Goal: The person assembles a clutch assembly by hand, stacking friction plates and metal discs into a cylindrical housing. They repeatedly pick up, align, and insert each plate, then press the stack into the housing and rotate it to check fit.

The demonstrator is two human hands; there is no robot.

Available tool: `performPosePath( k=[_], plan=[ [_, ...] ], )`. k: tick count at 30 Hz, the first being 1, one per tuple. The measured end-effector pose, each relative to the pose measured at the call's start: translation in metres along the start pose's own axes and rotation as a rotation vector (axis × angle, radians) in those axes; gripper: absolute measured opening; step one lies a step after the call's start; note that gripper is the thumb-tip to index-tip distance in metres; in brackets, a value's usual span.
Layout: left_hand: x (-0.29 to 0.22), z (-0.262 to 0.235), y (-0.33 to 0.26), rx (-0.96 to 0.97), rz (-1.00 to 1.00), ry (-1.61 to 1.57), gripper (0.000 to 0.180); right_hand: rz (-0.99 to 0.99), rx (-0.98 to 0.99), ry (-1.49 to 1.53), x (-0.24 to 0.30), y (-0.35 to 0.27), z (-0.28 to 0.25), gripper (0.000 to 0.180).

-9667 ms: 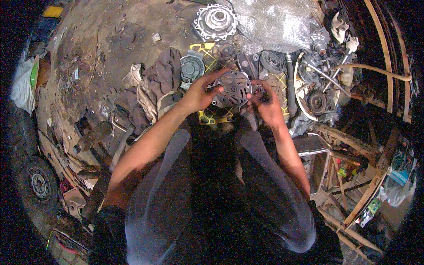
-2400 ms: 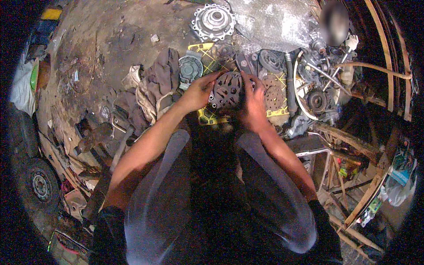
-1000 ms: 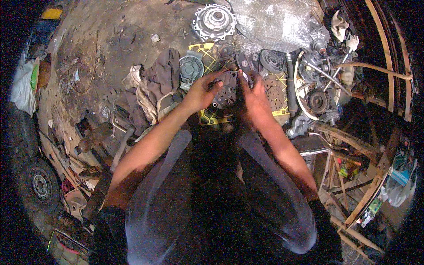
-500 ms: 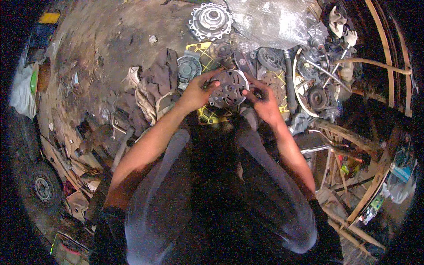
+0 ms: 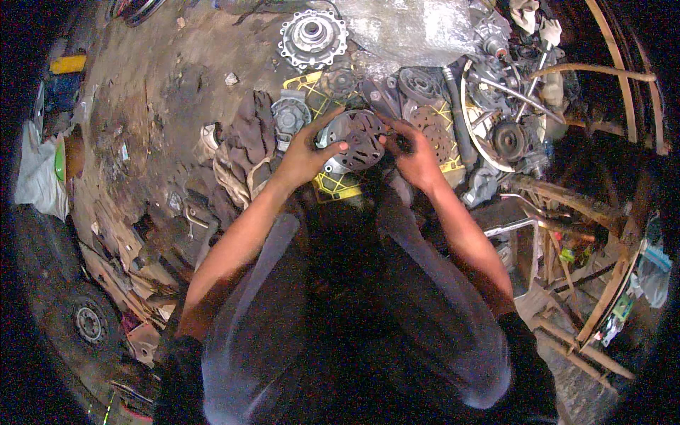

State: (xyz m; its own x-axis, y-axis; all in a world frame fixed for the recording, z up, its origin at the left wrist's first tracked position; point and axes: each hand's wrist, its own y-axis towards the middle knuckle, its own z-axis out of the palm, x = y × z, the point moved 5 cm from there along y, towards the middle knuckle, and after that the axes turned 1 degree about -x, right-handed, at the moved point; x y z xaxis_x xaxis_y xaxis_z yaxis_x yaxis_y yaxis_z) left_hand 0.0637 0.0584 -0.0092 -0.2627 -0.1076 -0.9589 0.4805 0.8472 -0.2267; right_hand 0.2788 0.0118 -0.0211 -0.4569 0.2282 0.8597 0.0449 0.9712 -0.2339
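Between my knees I hold a round metal disc (image 5: 359,139), dark on its face, with curved slots and a silver edge. My left hand (image 5: 315,150) grips its left side, thumb on the face. On the right side my right hand (image 5: 412,150) closes round the rim, its thumb also on the face. The fingers behind the disc are hidden. Beneath it lies a yellow grid tray (image 5: 338,190). A grey round housing (image 5: 291,116) sits just left of my left hand, and a brown perforated plate (image 5: 430,134) lies beside my right hand.
Beyond the tray rests a large toothed metal hub (image 5: 313,39). Dark rags (image 5: 244,134) lie to the left, with a wrench (image 5: 191,221) near them. At right, a round basin (image 5: 467,117) is crowded with metal parts. A wheel (image 5: 88,322) stands at the lower left.
My hands and the disc have shifted slightly left, and the disc is tilted a little differently, showing more of its silver edge on the left. The whole view has also shifted.
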Motion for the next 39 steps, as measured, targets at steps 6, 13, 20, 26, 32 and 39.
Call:
performPosePath(
  k=[6,13,20,26,32,39],
  plan=[
    [0.003,0.003,0.0,0.006,-0.014,0.002,0.066,-0.003,-0.032,-0.035,0.02,-0.004,-0.005,0.033],
    [-0.009,0.004,-0.002,0.009,-0.095,-0.01,0.059,-0.015,-0.028,-0.023,-0.004,-0.001,0.002,0.041],
    [-0.015,0.003,-0.005,0.016,-0.135,0.049,0.058,0.025,0.09,0.066,0.002,0.0,0.0,0.041],
    [-0.011,0.001,-0.005,0.021,-0.134,0.052,0.057,-0.018,0.102,0.046,0.021,0.0,-0.003,0.044],
    [-0.007,0.001,-0.005,0.027,-0.136,0.044,0.057,-0.095,0.048,0.078,0.008,0.002,0.002,0.041],
    [-0.01,0.003,-0.007,0.039,-0.129,0.052,0.061,-0.032,0.082,0.118,0.015,0.0,0.001,0.048]
  ],
)
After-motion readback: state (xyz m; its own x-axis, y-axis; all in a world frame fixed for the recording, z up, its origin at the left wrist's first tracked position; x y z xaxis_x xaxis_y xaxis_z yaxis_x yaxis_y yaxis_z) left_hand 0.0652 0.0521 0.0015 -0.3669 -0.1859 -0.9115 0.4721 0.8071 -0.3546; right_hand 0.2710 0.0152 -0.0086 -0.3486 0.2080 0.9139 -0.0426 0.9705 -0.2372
